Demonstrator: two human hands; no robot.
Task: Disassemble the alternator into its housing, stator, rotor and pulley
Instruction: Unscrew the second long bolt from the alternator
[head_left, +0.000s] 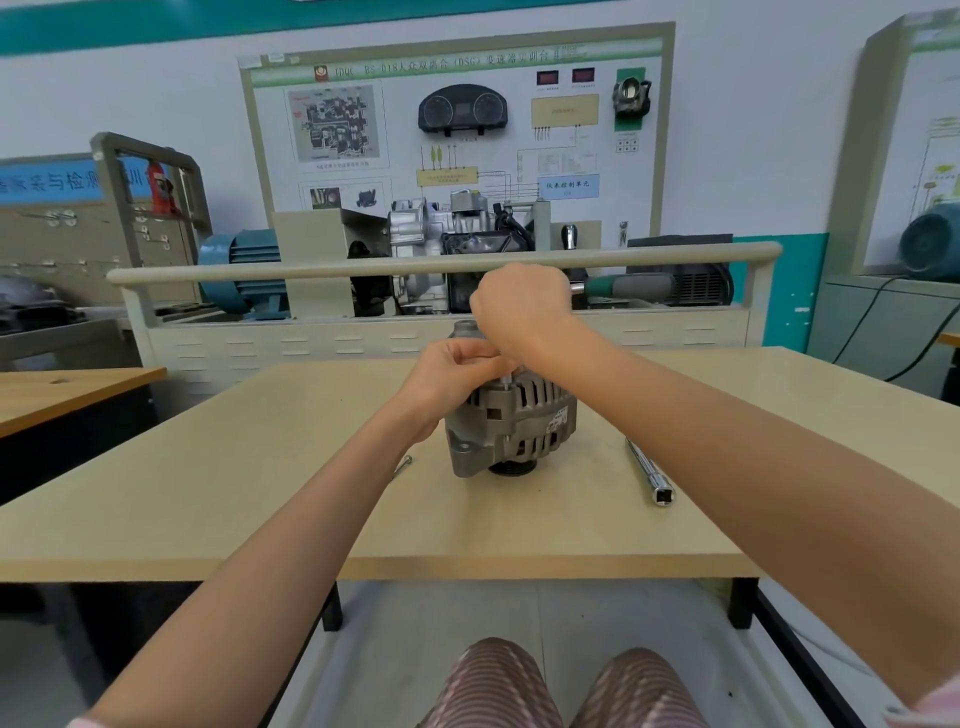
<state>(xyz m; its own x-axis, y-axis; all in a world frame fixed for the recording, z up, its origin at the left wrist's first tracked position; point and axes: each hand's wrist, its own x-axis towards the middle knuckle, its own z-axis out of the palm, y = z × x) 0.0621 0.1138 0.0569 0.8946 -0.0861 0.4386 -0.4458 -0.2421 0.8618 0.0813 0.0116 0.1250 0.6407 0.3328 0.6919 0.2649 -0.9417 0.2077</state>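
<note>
Left hand fingers pinch the socket shaft atop the alternator; right hand grips the ratchet handle. Alternator stands pulley-down mid-surface. Likely loosening 1 housing through-bolt; next, steady turning.

Ahead of me, a pale wooden tabletop. Beyond it stands a white training display board with a silver gearbox, beside a teal electric motor. My striped trousers show below.
</note>
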